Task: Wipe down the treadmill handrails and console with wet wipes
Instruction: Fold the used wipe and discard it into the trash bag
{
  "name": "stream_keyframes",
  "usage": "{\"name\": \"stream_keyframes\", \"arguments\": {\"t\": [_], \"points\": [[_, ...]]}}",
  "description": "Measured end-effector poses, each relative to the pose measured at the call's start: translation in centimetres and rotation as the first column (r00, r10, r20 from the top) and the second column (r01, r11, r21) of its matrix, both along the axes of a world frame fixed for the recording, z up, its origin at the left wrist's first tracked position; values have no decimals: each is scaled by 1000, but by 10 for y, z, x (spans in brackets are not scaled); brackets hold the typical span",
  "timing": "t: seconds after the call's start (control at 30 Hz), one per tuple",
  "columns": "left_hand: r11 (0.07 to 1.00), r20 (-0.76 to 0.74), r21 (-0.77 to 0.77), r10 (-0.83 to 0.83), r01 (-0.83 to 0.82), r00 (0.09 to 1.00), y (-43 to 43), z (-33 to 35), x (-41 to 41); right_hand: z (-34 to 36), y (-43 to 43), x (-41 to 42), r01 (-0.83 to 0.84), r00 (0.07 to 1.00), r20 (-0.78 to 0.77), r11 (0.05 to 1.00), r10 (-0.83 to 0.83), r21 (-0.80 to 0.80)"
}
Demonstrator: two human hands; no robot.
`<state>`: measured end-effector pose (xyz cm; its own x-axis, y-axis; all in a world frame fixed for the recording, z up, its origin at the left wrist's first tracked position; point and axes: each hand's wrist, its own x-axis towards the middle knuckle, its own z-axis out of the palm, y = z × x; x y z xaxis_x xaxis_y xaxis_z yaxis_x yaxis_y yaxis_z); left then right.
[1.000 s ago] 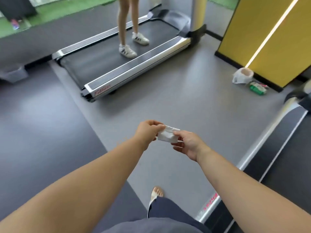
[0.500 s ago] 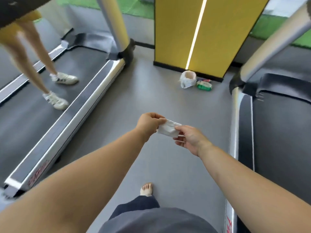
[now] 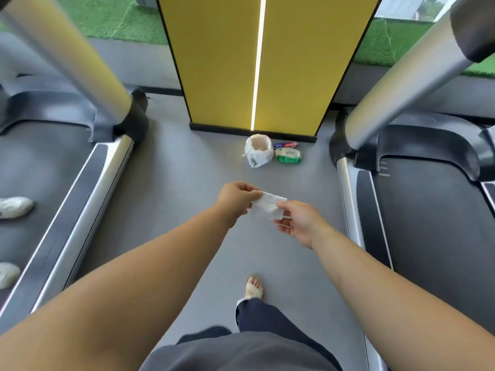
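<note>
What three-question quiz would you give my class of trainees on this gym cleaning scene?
1. True or false: the wipe is pinched by both the left hand and the right hand.
2. Where does the green wipe pack lie?
A. on a treadmill belt
B. on the floor at the foot of the yellow pillar, beside the white bag
C. on a console
3. Short answer: what is on the belt of the left treadmill?

Key: 1 true; 2 B; 3 white shoes.
</note>
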<state>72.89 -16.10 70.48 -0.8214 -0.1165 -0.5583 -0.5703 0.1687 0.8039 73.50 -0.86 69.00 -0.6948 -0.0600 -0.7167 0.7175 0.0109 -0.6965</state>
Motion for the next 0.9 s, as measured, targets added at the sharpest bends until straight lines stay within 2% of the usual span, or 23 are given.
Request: {"name": "stream_keyframes", "arguments": {"t": [0.33, 0.6, 0.9], "points": [[1000, 66, 3, -14, 14, 998, -41, -24, -238, -21, -42, -236, -13, 1000, 19, 998, 11, 60], [1000, 167, 11, -24, 23, 986, -60, -56, -414, -57, -66, -402, 85, 994, 63, 993, -90, 88], [995, 285, -65, 88, -73, 954, -51, -143, -572, -143, -62, -573, 79, 985, 139, 982, -104, 173]]}}
